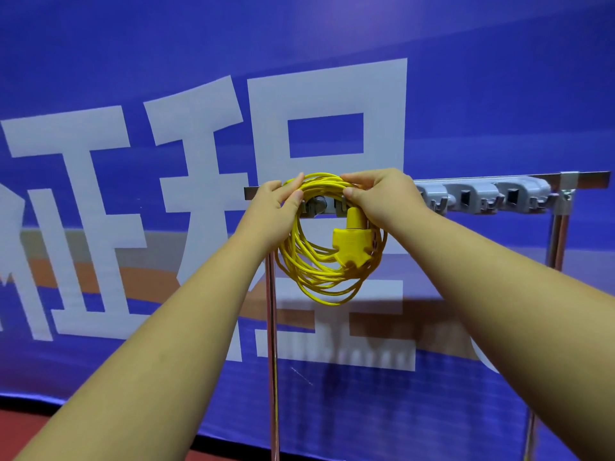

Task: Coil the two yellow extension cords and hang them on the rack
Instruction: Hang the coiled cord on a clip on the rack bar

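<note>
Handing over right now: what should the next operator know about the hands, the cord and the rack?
Left hand grips the coiled yellow cord at its top left; right hand grips its top right.
The cord is held up at the rack's left end, its socket block hanging inside the loops.
Done: this cord is coiled.
Left: settle it on the rack and release; whether it already hangs there is unclear. The second cord is not in view.

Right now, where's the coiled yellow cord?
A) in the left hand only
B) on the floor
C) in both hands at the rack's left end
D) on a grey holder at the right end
C: left hand and right hand both grip the top of the yellow cord at the left end of the rack.
</note>
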Demonstrator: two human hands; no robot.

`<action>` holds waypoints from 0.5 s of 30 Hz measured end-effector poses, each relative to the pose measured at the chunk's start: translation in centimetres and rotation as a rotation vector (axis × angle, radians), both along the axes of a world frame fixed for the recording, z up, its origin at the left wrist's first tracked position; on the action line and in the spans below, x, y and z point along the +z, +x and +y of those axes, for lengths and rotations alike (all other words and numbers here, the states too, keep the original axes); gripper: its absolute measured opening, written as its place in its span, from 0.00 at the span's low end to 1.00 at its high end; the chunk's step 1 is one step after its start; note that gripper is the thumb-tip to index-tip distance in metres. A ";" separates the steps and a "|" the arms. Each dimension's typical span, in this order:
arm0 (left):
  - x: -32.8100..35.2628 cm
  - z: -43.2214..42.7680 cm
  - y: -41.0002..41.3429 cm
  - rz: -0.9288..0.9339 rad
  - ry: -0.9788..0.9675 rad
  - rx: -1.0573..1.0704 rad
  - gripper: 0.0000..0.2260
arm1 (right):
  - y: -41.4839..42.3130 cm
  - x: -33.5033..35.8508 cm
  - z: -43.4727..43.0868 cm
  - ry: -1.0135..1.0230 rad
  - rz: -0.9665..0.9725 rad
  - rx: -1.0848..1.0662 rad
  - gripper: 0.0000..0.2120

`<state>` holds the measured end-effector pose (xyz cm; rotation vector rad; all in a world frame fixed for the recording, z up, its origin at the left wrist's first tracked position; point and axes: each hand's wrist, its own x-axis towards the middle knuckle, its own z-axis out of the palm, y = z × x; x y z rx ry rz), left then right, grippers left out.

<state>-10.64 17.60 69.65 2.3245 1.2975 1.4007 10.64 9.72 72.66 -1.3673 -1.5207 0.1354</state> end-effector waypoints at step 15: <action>-1.2 -1.2 -1.2 -0.076 0.020 0.064 0.21 | -0.1 -3.3 0.2 0.127 -0.622 -0.284 0.24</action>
